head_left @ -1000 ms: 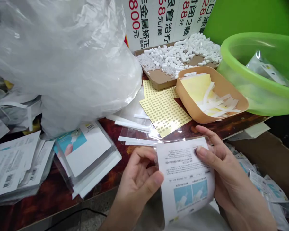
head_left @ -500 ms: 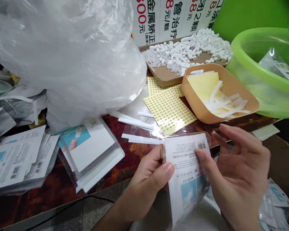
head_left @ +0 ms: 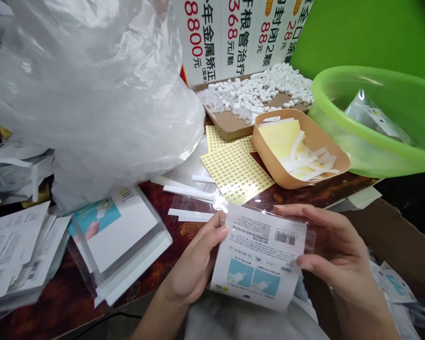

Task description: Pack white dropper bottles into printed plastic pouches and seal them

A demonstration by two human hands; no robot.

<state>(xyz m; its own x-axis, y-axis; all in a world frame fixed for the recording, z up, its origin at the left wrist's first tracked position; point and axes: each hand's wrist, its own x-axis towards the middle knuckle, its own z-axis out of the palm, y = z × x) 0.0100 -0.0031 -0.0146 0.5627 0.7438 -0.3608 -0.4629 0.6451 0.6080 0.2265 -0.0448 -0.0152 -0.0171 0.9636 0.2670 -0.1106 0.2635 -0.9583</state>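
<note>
A printed white card in a clear plastic bag [head_left: 258,252] is held in front of me, its text upside down, with a barcode and two blue pictures. My left hand [head_left: 198,259] is closed on its left edge, thumb on the face and fingers behind. At the right edge my right hand [head_left: 336,255] has its thumb on the bag, with the fingers curved round the upper right corner. Sheets of yellow dotted stickers [head_left: 237,167] lie just beyond the bag. White strips in clear film [head_left: 189,191] are to their left.
A large translucent sack [head_left: 102,104] and stacks of bagged cards [head_left: 123,236] fill the left. At the back stand a cardboard tray [head_left: 230,130] of small white pieces, an orange bin [head_left: 269,160] with paper strips, and a green basin [head_left: 361,160]. More packets [head_left: 393,283] lie low at right.
The card has turned from a steep slant to face me more squarely. My right hand has moved from raised fingers to the bag's right edge. The view has shifted to the right.
</note>
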